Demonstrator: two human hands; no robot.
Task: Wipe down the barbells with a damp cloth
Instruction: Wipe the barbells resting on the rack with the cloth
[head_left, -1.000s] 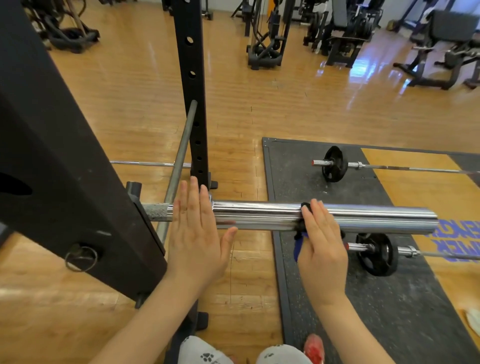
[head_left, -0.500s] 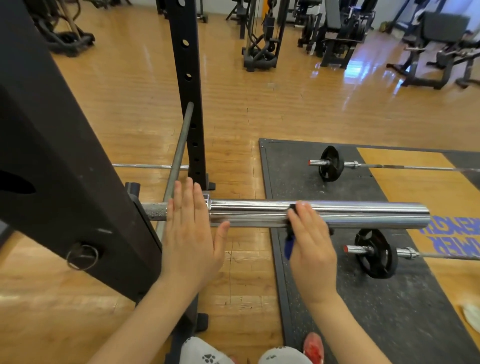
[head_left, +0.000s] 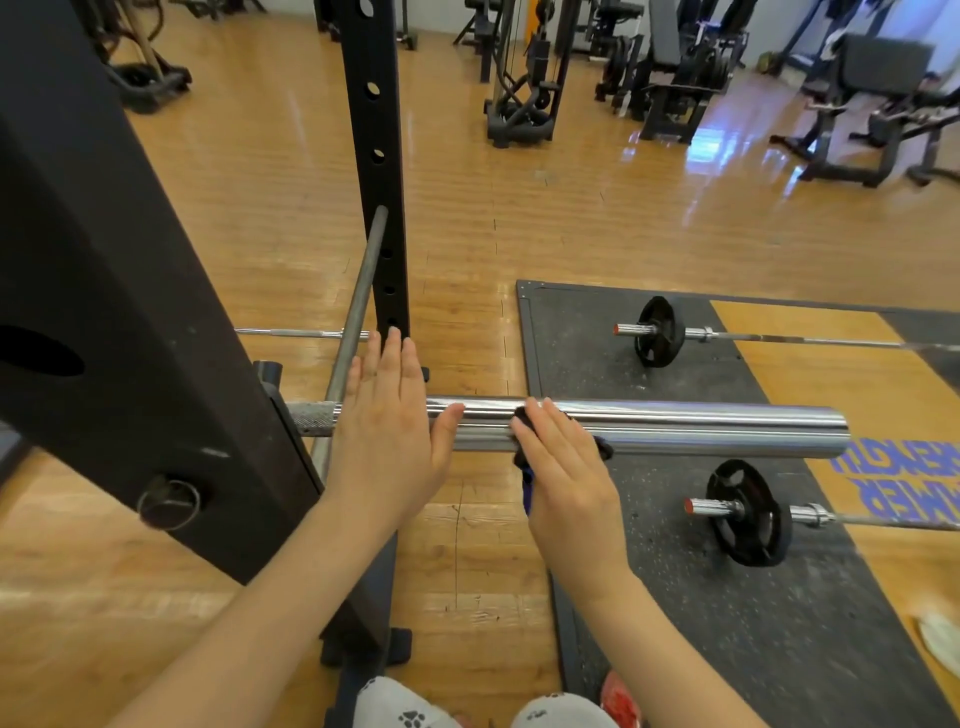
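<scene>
- At far left, black rack upright (head_left: 119, 291) filling the frame edge, ring pin (head_left: 169, 503) hanging low on its face.
- Behind it, second black upright (head_left: 375, 171) with a column of holes; grey bar (head_left: 358, 306) leaning diagonally beside it.
- Just right of the rack, knurled part of the barbell (head_left: 675, 428) resting across the rack, chrome sleeve running horizontally to the right, end out over the mat.
- On the barbell near the collar, left hand (head_left: 387, 431) laid flat, fingers (head_left: 392, 364) straight and close together, thumb stretched right along the sleeve; pressing, not gripping.
- Just right of that thumb, right hand (head_left: 563, 467) palm-down on the sleeve, fingers straight, pressing a dark cloth (head_left: 524, 441) against the chrome; blue edge of the cloth hanging below the palm.
- Under and beyond the sleeve, dark rubber mat (head_left: 675, 623) on the wooden floor (head_left: 519, 208).
- On the mat, two more loaded bars: far one (head_left: 657, 332) with a small black plate, near one (head_left: 748, 514) likewise, both well apart from the hands.
- At far right and top, gym machines (head_left: 675, 62) standing on the floor.
</scene>
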